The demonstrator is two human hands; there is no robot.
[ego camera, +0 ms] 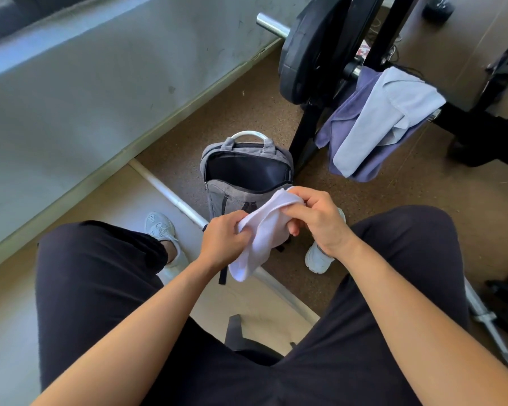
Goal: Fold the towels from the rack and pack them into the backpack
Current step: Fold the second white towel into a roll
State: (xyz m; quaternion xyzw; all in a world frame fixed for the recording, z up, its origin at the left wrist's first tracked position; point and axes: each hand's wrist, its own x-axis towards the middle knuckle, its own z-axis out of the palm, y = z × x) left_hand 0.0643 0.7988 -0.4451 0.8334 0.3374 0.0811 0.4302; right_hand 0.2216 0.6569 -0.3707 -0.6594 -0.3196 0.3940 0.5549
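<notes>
Grip on both sides is closed tight on cloth: the left hand [226, 238] has its fingers curled round the middle of a white towel [264, 232], and the right hand [317, 221] grips the upper end, thumb on top and fingers wrapped underneath. The towel runs in a bunched, narrow band between the two hands, and its lower end hangs loose below the left hand. All of this is held in the air between the person's knees, over the near edge of the backpack [217, 197].

The backpack is grey and stands upright on the brown floor [247, 106], zip open wide, dark lining showing inside, and a pale handle arches over its far side. Just to its right stands the black rack [308, 133], and two more towels hang on it: a purple towel [343, 124] underneath and a pale blue towel [384, 112] draped across it, both hanging down toward the floor. Behind them a black weight plate [308, 48] sits on a steel bar end.

Down low, black trousers [100, 288] fill the front of the view, with a white shoe [160, 227] on either side of the backpack. A silver bar [170, 197] lies slantwise on the floor, passing behind the hands.
</notes>
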